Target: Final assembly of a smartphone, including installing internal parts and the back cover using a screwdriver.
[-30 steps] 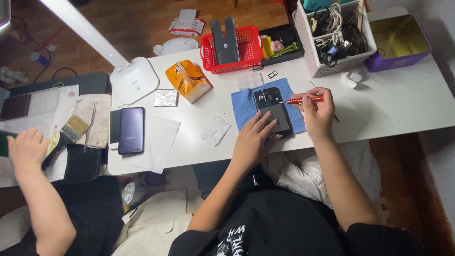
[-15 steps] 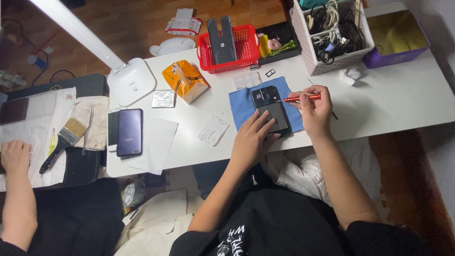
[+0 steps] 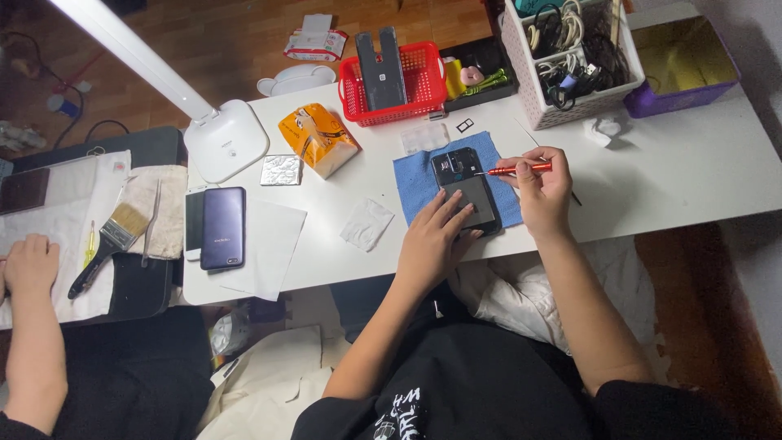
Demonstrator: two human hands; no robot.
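Observation:
A black phone with its back removed (image 3: 461, 183) lies on a blue cloth (image 3: 412, 181) on the white table (image 3: 692, 175). My left hand (image 3: 432, 236) presses flat on the phone's lower half, fingers spread. My right hand (image 3: 544, 195) grips a red screwdriver (image 3: 521, 169), held level with its tip pointing left at the phone's upper part. A small white pad (image 3: 366, 223) lies to the left of my left hand.
At the table's back stand a red basket (image 3: 393, 81), a white bin of cables (image 3: 570, 61), a purple box (image 3: 680, 65), an orange packet (image 3: 318, 138) and a white lamp base (image 3: 226, 138). A purple phone (image 3: 222, 226) lies left. Another person's hand (image 3: 30, 265) rests beside a brush (image 3: 110, 240).
The other person's hand at the far left has drawn back and lowered toward the table edge. My hands stay on the phone and screwdriver, almost unmoved.

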